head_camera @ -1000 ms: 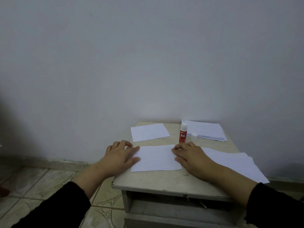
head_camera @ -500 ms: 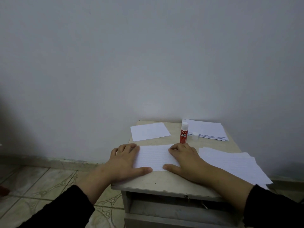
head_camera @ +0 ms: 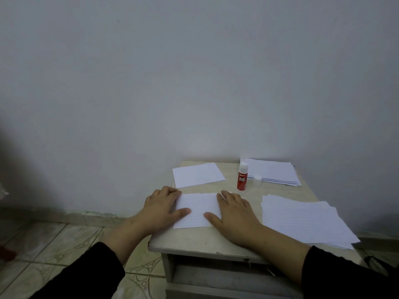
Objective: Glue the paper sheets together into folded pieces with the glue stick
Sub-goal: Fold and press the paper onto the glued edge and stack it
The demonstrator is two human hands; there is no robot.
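Note:
A folded lined paper piece [head_camera: 197, 209] lies flat at the middle of the small table [head_camera: 203, 242]. My left hand [head_camera: 160, 209] presses its left edge with straight fingers, thumb lying on the sheet. My right hand [head_camera: 234, 212] lies flat on its right side, thumb pointing left across the paper. A red glue stick [head_camera: 242, 179] stands upright and uncapped just behind my right hand. Its small white cap [head_camera: 257, 180] sits beside it on the right.
A single white sheet [head_camera: 197, 174] lies at the back left of the table. A paper stack [head_camera: 272, 171] sits at the back right, and several loose lined sheets [head_camera: 302, 221] spread over the right edge. The wall is right behind; tiled floor lies left.
Both hands have slid inward and toward me along the folded paper, thumbs spreading across it. The paper now looks narrower between the hands. The glue stick has not moved.

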